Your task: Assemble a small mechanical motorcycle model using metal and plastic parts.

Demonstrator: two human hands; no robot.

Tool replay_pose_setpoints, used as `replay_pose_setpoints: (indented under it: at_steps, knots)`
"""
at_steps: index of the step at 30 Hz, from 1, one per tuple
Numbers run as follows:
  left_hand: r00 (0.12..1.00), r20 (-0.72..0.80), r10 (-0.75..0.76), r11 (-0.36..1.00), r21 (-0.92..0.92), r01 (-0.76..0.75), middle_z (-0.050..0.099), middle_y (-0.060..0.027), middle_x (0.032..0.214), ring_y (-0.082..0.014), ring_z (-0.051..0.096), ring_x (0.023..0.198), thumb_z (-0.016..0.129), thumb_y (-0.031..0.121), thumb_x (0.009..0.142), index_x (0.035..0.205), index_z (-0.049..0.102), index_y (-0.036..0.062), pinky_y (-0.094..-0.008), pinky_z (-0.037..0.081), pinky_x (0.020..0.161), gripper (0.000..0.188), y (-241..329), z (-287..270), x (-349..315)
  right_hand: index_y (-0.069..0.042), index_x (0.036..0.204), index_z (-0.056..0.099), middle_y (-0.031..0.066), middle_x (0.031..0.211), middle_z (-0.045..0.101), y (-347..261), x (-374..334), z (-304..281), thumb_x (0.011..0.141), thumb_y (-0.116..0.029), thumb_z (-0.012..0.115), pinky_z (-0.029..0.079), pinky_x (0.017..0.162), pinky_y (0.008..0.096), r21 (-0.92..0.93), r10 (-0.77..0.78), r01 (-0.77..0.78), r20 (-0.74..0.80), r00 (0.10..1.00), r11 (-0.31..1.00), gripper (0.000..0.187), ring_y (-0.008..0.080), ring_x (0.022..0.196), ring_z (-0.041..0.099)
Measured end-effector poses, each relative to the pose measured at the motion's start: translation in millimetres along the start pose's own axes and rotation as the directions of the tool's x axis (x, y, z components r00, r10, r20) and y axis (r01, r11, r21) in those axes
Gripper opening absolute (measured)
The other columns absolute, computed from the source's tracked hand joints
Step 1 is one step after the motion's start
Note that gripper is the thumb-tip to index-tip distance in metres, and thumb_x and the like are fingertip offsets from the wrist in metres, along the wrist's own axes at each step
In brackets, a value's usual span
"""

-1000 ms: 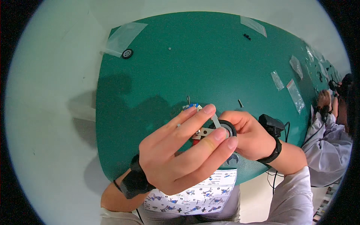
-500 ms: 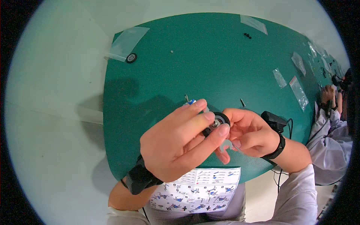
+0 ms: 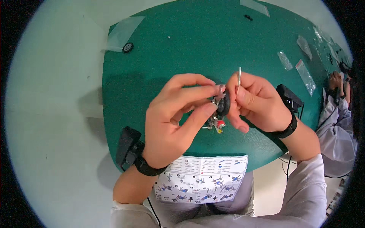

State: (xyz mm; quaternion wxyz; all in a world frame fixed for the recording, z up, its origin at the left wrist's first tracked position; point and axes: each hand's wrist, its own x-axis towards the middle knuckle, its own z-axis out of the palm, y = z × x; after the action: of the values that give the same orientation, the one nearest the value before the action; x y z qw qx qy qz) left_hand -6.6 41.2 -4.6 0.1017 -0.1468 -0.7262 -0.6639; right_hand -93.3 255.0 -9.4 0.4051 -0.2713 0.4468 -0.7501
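My left hand [image 3: 167,114] pinches a small metal toy model [image 3: 213,121] between thumb and fingers, above the near part of the green table. A black-tyred wheel [image 3: 226,103] sits on the model's right side, seen nearly edge-on. Red and yellow bits show at its lower end; the fingers cover much of the rest. Closed around a thin silver tool [image 3: 239,76], my right hand [image 3: 264,104] is just right of the wheel. The tool's shaft points up between thumb and forefinger, and its lower end is hidden.
A printed instruction sheet [image 3: 201,178] lies across my lap. On the green table [image 3: 182,57] are a loose wheel [image 3: 128,47], a clear bag [image 3: 123,34], small black parts [image 3: 248,18] and more bags [image 3: 305,76] at right. Another person's hand [image 3: 336,80] works at far right.
The model has turned: its wheel is now nearly edge-on and the red part shows below. A flat, open-jawed grey piece is out of sight. The silver tool now stands upright in my right hand.
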Motion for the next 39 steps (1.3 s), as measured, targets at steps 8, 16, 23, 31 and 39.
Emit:
replay_pose_setpoints:
  at_steps: [8, 16, 23, 31, 39]
  knots:
    - [1.000, 0.017, 0.000, 0.996, -0.087, 0.002, 0.062, -0.0123, 0.119, -0.0174, 0.068, 0.103, 0.066, -0.010, 0.091, 0.122, 0.067, -0.0039, -0.0275, 0.057, 0.087, 0.031, -9.9, -2.8, 1.3, -0.003, 0.125, 0.051, 0.0120, 0.075, 0.068, -8.8, 1.8, 5.7, 0.108, -0.018, 0.050, 0.044, 0.048, 0.0232, 0.002, 0.097, -0.097, -0.117, 0.988, 0.995, 0.023, 0.0134, 0.052, 0.058]
    - [0.980, -0.016, -0.199, 0.972, -0.133, 0.195, 0.063, -0.0102, 0.120, -0.0166, 0.067, 0.103, 0.061, -0.008, 0.095, 0.126, 0.062, -0.0039, -0.0289, 0.057, 0.090, 0.031, -9.3, -1.3, 2.1, -0.001, 0.138, 0.048, 0.0081, 0.076, 0.069, -1.3, 3.6, -0.3, 0.108, -0.019, 0.052, 0.046, 0.050, 0.0219, -0.285, 0.031, -0.066, -0.126, 0.992, 0.956, 0.035, 0.0103, 0.054, 0.060]
    - [0.996, -0.079, -0.033, 0.997, 0.069, 0.038, 0.066, -0.0112, 0.117, -0.0181, 0.069, 0.105, 0.062, -0.014, 0.092, 0.122, 0.065, -0.0037, -0.0275, 0.059, 0.086, 0.032, -14.5, 3.3, 1.3, -0.001, 0.147, 0.043, 0.0061, 0.076, 0.067, 0.7, 2.5, 3.5, 0.108, -0.022, 0.052, 0.045, 0.049, 0.0201, -0.365, -0.003, -0.036, -0.105, 0.994, 0.930, 0.045, 0.0083, 0.055, 0.061]
    - [0.975, -0.158, 0.159, 0.943, 0.316, -0.103, 0.070, -0.0135, 0.111, -0.0191, 0.072, 0.099, 0.068, -0.012, 0.086, 0.114, 0.070, -0.0024, -0.0284, 0.060, 0.084, 0.030, -15.7, 9.6, 2.0, 0.000, 0.149, 0.041, 0.0026, 0.074, 0.064, 2.0, -0.4, 10.8, 0.108, -0.020, 0.051, 0.044, 0.052, 0.0192, -0.311, -0.002, -0.023, -0.081, 0.997, 0.950, 0.047, 0.0067, 0.057, 0.059]
    - [0.976, -0.047, 0.214, 0.857, 0.488, -0.165, 0.070, -0.0140, 0.117, -0.0191, 0.071, 0.104, 0.066, -0.013, 0.088, 0.126, 0.062, -0.0053, -0.0295, 0.058, 0.092, 0.039, -11.1, 1.7, -0.6, -0.003, 0.152, 0.040, -0.0003, 0.103, 0.066, 13.3, 1.2, 8.9, 0.108, -0.020, 0.050, 0.045, 0.064, 0.0175, -0.297, -0.055, 0.010, -0.145, 0.988, 0.955, 0.048, 0.0018, 0.080, 0.058]
